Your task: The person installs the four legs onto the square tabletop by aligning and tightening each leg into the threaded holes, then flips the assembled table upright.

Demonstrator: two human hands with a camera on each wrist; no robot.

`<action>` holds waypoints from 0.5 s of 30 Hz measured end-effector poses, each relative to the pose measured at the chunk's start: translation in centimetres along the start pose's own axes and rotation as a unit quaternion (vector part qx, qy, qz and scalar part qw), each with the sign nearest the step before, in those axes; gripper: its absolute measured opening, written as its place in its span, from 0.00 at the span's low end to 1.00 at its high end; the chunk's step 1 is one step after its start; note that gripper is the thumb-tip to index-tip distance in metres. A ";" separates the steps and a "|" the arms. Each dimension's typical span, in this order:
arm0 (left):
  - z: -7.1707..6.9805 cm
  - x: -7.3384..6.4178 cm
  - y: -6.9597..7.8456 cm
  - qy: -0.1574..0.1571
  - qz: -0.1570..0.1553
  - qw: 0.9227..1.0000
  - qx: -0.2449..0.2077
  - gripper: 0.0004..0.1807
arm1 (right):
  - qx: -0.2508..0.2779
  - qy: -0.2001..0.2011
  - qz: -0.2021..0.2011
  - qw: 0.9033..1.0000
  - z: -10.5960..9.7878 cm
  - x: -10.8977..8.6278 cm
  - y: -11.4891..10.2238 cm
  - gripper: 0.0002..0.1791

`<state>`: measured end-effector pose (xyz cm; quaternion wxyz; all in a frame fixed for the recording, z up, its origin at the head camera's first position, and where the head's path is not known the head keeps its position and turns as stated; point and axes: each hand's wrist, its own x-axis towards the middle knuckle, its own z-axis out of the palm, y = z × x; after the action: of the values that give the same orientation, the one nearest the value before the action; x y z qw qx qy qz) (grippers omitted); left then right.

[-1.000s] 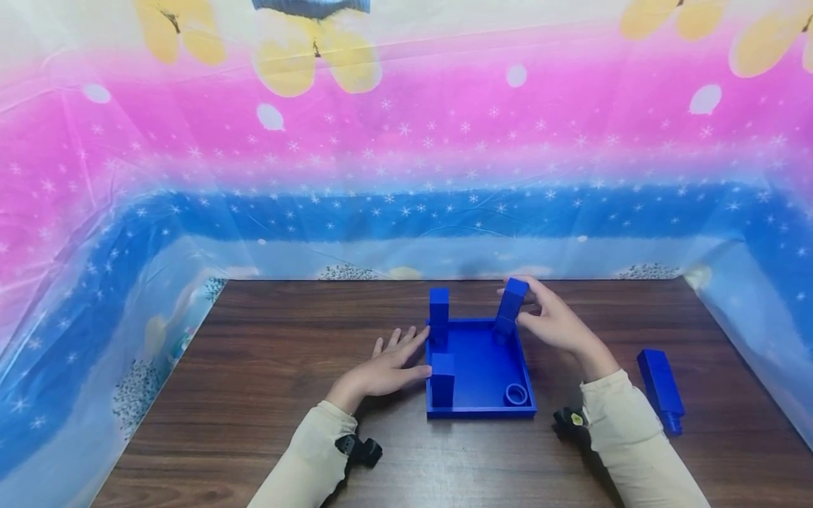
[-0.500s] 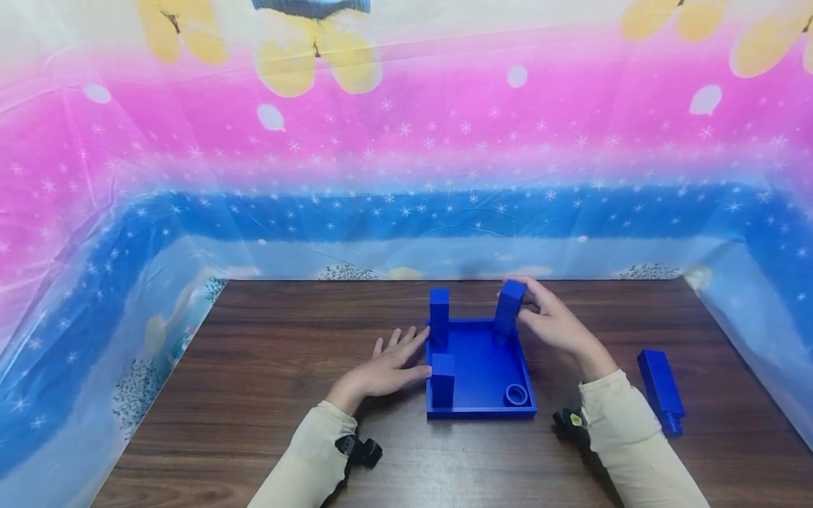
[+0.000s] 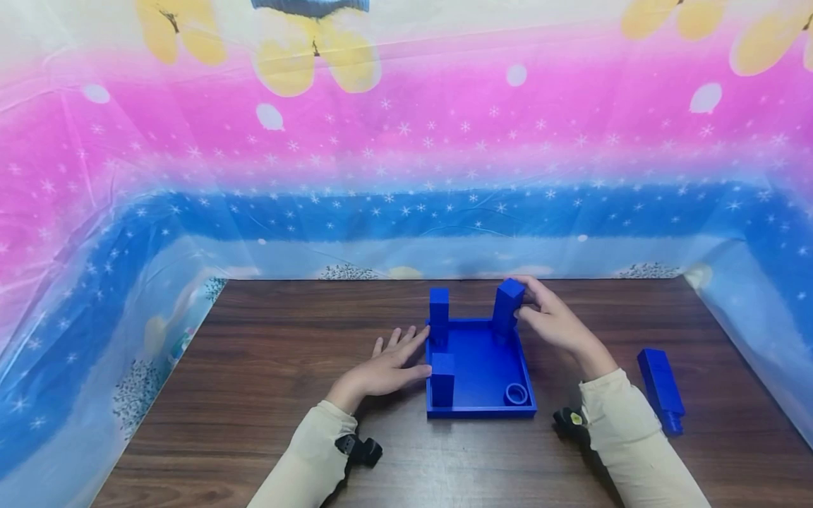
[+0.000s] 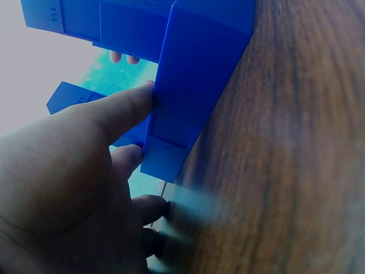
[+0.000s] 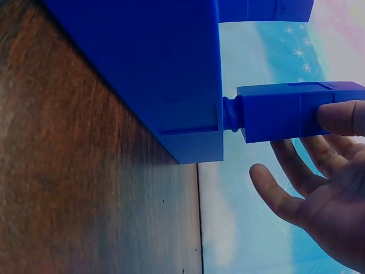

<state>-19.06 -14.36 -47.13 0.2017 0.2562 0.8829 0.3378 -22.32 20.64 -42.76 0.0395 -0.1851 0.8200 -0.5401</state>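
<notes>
In the head view my right hand pinches a blue square leg between thumb and fingers, over the far right corner of a blue rimmed tray. Its screw thread shows in the right wrist view between the leg and the tray wall. My left hand has its fingers spread, fingertip and thumb touching the tray's left side. Two more blue legs stand upright at the left corners, a far leg and a near leg. A round socket shows in the near right corner.
Another blue leg with a threaded end lies on the wooden table, right of my right forearm. A printed cloth hangs behind the table and at its sides. Black wrist cameras sit below both wrists.
The leg in my right hand has turned about its length and leans less to the right, now nearly upright. My left hand and the tray stay in place.
</notes>
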 end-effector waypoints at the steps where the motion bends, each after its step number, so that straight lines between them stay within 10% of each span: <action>1: 0.0 0.0 0.0 0.000 0.000 1.000 0.000 0.45 | -0.001 0.002 0.000 1.000 0.0 0.0 0.0 0.32; 15: -0.1 -0.1 0.1 -0.001 0.002 1.000 -0.001 0.45 | -0.013 0.013 0.003 1.000 0.1 -0.1 0.3 0.31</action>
<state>-19.02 -14.38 -46.99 0.2020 0.2580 0.8818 0.3391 -22.28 20.70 -43.08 0.0283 -0.1760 0.8282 -0.5314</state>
